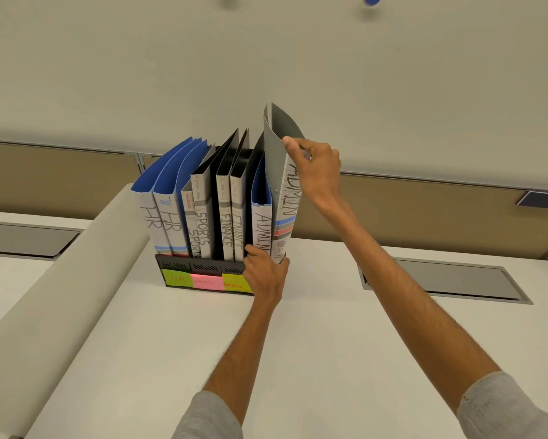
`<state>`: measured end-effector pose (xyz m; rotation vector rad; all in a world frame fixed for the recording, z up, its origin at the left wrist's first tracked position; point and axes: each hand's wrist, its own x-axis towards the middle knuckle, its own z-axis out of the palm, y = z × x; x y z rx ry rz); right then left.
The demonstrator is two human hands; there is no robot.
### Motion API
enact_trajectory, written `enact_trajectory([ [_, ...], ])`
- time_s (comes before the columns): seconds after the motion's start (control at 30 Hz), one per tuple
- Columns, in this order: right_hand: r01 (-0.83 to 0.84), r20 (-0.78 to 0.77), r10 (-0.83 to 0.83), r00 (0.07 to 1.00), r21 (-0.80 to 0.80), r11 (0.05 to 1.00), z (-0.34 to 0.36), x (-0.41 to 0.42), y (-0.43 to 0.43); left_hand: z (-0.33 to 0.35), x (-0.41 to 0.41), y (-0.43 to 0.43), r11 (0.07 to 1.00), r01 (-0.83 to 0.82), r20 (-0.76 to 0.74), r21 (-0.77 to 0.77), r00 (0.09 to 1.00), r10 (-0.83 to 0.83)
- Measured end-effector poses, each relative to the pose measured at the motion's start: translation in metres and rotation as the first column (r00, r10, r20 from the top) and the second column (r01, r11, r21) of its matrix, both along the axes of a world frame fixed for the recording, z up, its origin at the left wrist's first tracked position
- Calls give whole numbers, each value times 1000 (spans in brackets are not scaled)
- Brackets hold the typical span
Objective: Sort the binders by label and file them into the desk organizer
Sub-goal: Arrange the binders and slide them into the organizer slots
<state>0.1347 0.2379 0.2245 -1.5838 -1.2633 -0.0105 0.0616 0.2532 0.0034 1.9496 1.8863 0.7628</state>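
A person's two hands steer a grey binder (286, 204), its spine lettered ADMIN, into the right end of a black organizer (177, 264) on a white tabletop (329, 343). The right hand (313, 172) pinches the binder's top edge. The left hand (266, 275) curls round its foot, hiding whether it is seated. It stands taller than its neighbours and so is probably not fully down.

Risks: the floppy covers already splay at the top and could catch on the blue ADMIN binder (261, 226) beside it. The foot could miss the slot and slip off outside the organizer's end. Pushing sideways might shove the light organizer or tilt the packed row.

The binders are thin, smooth plastic with white paper spines, hand-lettered HR, SPORTS, FINANCE and ADMIN. The organizer is perforated, with green, pink and yellow sticky notes (206, 282) on its front.
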Motion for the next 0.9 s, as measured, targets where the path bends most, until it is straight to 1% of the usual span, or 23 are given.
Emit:
enact_trajectory([
  [0.07, 13, -16, -13, 1000, -14, 1000, -2, 7, -2, -1, -5, 4, 999, 15, -27, 34, 1000, -15],
  [0.13, 14, -21, -14, 1000, -14, 1000, -1, 10, -3, -3, -10, 6, 998, 28, -25, 52, 999, -27],
  [0.23, -19, 21, 20, 1000, -43, 999, 3, 6, 3, -7, -13, 4, 997, 66, 52, 50, 996, -69],
  [0.33, -22, 30, 24, 999, -80, 997, 4, 5, 9, -12, -14, -1, 994, 87, 102, 61, 990, -93],
  [0.47, -7, 12, 8, 1000, -79, 997, 2, 7, 6, -16, -13, -4, 998, 66, 142, 10, 988, -67],
  [0.6, -5, 35, 8, 999, -80, 997, 0, 5, 6, -10, -7, -4, 1000, 19, 193, 8, 981, -20],
  [0.77, 7, 139, 7, 990, -100, 995, -14, -2, 9, -8, -7, -1, 999, 30, 130, 14, 991, -31],
  [0.9, 20, 186, 12, 982, -172, 985, -11, 4, 13, -7, -7, -1, 1000, 23, 132, -2, 991, -22],
])
